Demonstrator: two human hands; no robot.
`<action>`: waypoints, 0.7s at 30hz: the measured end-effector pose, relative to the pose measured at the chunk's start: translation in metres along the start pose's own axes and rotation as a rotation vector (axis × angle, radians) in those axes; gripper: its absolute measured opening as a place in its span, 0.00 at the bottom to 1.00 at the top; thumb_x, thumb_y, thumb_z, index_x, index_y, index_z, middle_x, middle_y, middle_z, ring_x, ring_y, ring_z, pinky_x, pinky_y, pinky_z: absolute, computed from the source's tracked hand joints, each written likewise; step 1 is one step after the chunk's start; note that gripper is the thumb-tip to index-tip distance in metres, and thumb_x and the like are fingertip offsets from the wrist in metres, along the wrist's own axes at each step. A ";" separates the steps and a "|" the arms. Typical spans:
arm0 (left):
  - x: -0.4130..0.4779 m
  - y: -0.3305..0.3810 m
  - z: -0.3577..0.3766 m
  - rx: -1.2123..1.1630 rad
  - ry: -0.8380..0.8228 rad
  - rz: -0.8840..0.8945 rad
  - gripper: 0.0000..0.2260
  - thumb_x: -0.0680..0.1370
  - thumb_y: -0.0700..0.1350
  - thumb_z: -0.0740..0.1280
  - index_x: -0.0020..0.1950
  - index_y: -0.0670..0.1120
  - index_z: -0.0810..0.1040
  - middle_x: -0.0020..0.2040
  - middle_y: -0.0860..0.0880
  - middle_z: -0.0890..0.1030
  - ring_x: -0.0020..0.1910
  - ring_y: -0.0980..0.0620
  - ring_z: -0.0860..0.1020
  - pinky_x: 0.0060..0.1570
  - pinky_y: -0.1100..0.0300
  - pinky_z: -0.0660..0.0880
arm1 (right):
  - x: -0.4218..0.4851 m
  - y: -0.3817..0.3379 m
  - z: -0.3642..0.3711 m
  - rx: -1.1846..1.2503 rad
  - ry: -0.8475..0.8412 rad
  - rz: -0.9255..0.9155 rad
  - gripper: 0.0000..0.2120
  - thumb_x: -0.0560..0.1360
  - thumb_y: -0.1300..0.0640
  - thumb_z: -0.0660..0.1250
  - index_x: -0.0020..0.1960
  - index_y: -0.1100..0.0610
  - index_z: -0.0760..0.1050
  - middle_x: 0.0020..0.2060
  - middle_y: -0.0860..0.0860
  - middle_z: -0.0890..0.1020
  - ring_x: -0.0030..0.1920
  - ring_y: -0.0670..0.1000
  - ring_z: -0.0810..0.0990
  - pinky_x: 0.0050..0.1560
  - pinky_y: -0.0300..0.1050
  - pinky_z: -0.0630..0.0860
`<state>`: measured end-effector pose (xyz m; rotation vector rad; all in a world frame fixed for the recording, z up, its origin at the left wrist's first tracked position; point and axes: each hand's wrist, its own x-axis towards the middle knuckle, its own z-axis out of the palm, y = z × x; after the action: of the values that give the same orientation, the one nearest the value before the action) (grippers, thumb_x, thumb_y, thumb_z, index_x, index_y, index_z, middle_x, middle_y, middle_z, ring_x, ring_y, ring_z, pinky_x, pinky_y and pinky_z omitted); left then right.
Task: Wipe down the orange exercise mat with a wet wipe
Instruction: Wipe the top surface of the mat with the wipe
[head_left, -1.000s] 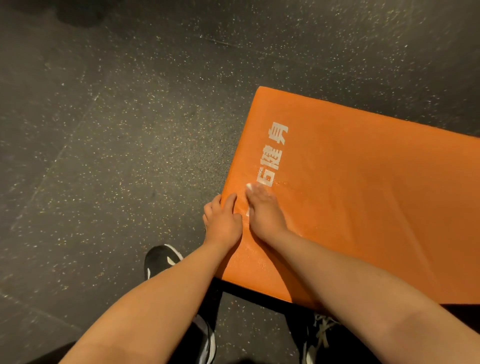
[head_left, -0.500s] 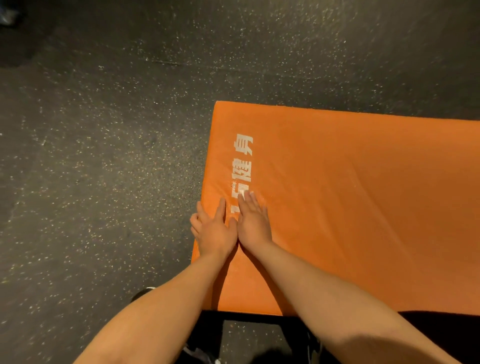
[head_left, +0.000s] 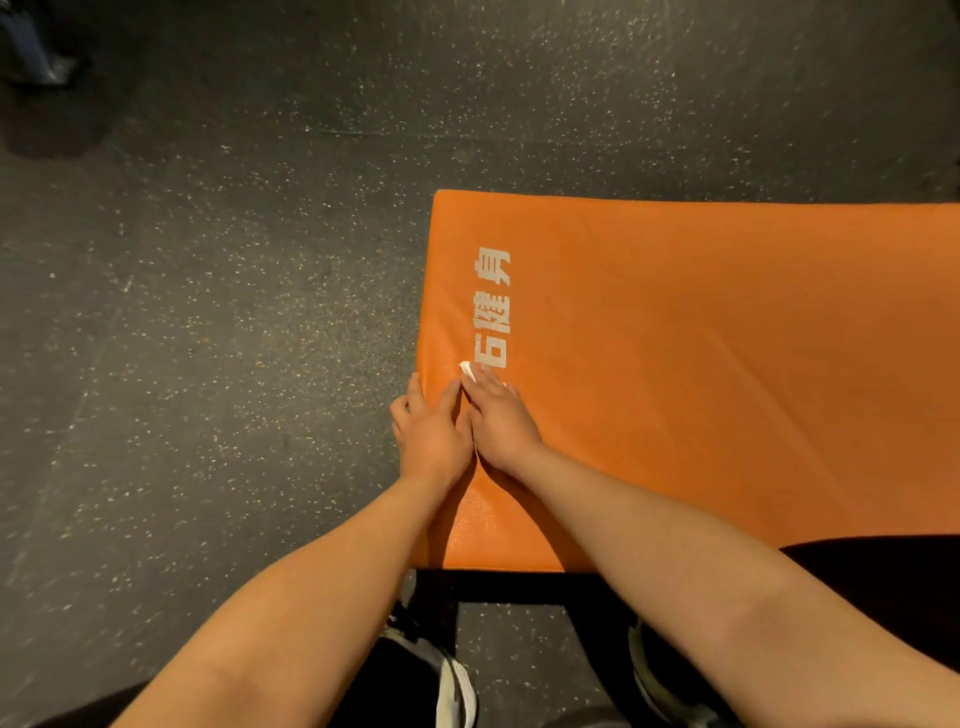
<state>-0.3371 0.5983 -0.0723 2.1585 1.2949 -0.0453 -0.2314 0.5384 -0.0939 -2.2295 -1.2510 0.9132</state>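
Note:
The orange exercise mat (head_left: 701, 364) lies on the dark floor and carries white printed characters near its left end. My right hand (head_left: 501, 421) lies flat on the mat near that left edge, pressing a white wet wipe (head_left: 466, 370) whose corner pokes out past the fingertips. My left hand (head_left: 428, 431) rests flat beside it, right on the mat's left edge, fingers straight and touching the right hand. Most of the wipe is hidden under my right hand.
Dark speckled rubber flooring (head_left: 208, 338) surrounds the mat. My shoes (head_left: 452, 691) and dark trousers show at the bottom edge. A dark object (head_left: 31, 47) sits in the far top-left corner.
The view has swung so the mat now lies square to me. Both hands have stayed pressed together at the left edge, and the wipe's white corner shows past my right fingertips.

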 end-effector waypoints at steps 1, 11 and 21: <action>0.000 -0.003 -0.002 -0.006 -0.003 0.009 0.22 0.83 0.50 0.60 0.77 0.57 0.66 0.81 0.40 0.51 0.74 0.39 0.54 0.74 0.44 0.58 | 0.000 0.004 -0.003 -0.051 -0.026 -0.021 0.27 0.85 0.60 0.52 0.83 0.51 0.53 0.82 0.47 0.52 0.82 0.49 0.46 0.80 0.56 0.44; 0.001 -0.003 -0.007 -0.086 -0.016 -0.006 0.24 0.82 0.46 0.60 0.78 0.54 0.64 0.81 0.42 0.53 0.76 0.41 0.52 0.76 0.46 0.57 | 0.004 -0.014 0.004 0.051 -0.022 0.081 0.29 0.82 0.61 0.54 0.82 0.53 0.55 0.82 0.49 0.54 0.82 0.49 0.47 0.81 0.55 0.46; 0.006 -0.006 -0.009 -0.158 -0.010 -0.038 0.24 0.82 0.42 0.59 0.79 0.50 0.64 0.80 0.42 0.57 0.76 0.45 0.52 0.77 0.51 0.55 | 0.018 -0.006 -0.004 -0.062 0.028 0.205 0.28 0.84 0.60 0.52 0.83 0.52 0.53 0.82 0.49 0.52 0.82 0.49 0.46 0.80 0.55 0.44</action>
<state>-0.3416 0.6098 -0.0702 1.9978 1.2892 0.0299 -0.2254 0.5571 -0.0939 -2.4453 -1.0655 0.9253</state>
